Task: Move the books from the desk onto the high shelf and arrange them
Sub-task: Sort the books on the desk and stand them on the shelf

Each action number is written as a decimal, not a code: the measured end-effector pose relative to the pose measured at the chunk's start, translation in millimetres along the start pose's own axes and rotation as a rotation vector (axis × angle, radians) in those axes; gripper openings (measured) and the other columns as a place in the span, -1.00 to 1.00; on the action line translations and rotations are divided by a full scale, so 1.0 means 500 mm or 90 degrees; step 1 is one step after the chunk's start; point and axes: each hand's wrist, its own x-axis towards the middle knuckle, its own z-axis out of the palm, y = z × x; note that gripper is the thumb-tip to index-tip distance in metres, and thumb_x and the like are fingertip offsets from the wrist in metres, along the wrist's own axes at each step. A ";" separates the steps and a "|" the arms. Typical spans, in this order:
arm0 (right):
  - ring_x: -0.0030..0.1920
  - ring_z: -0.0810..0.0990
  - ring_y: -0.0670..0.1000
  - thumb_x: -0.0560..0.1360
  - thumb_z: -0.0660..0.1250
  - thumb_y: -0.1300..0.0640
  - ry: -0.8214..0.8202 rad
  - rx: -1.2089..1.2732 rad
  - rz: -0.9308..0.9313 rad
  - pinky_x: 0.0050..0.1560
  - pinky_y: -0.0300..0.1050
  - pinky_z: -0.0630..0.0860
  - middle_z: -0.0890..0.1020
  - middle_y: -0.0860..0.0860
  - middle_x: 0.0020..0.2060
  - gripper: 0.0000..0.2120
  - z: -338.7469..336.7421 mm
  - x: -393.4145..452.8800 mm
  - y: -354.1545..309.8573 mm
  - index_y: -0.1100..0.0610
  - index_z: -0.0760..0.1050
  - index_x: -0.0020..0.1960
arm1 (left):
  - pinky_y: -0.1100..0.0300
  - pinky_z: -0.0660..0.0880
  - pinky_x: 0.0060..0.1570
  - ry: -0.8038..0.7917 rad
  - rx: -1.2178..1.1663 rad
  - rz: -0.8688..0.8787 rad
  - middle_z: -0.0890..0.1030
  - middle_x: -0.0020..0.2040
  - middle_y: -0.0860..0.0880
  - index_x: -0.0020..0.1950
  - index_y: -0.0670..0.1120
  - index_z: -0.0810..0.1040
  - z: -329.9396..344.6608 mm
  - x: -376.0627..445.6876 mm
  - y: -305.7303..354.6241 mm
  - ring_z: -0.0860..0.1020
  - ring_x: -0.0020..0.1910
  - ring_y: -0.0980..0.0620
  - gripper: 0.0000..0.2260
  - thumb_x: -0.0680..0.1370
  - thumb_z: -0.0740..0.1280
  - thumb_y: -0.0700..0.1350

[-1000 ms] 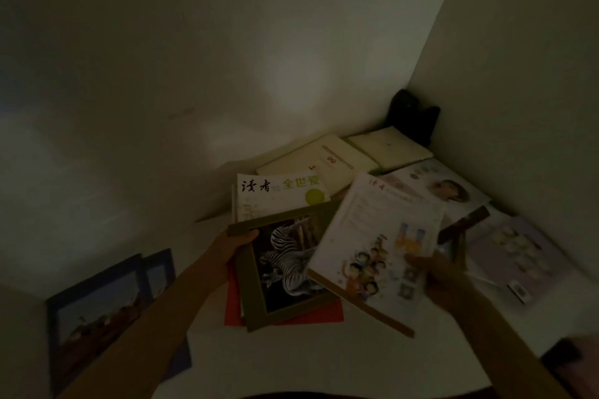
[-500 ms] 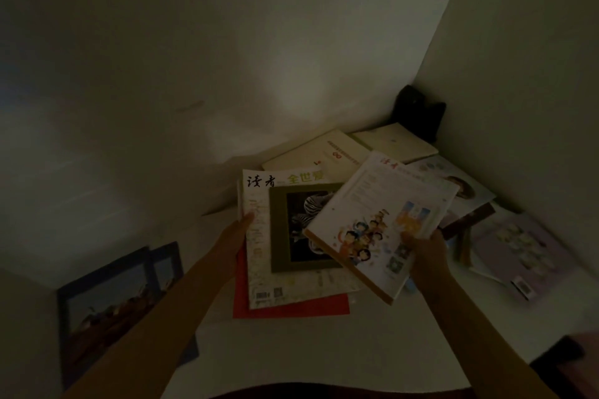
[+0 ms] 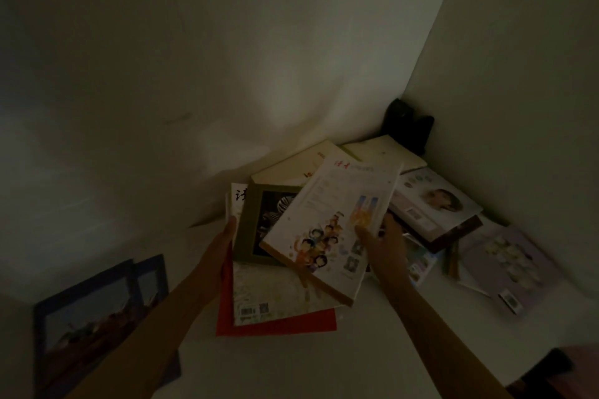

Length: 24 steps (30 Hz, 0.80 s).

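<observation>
Dim white shelf point(image 3: 291, 363), scattered books, black object point(image 3: 409, 129) in corner

Paper covers on a smooth painted shelf

We note a paper book point(image 3: 330, 230) with a slightly glossy printed cover, a matt olive zebra cover point(image 3: 251, 227), a matt red sheet point(image 3: 278, 322), and a smooth white shelf point(image 3: 291, 363) surface.

Both bare forearms reach forward; left hand point(image 3: 223, 244) extended flat, right hand point(image 3: 385, 244) curled, thumb on top.
</observation>
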 end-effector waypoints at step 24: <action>0.04 0.56 0.15 0.55 0.27 0.24 -0.096 0.195 0.179 0.08 0.13 0.51 0.57 0.11 0.07 -0.69 0.005 0.031 0.018 0.19 0.41 0.28 | 0.12 0.62 -0.22 0.044 0.118 0.024 0.60 0.12 -0.14 0.26 -0.13 0.43 -0.017 -0.004 -0.012 0.62 0.00 -0.08 -0.70 0.54 0.31 -0.14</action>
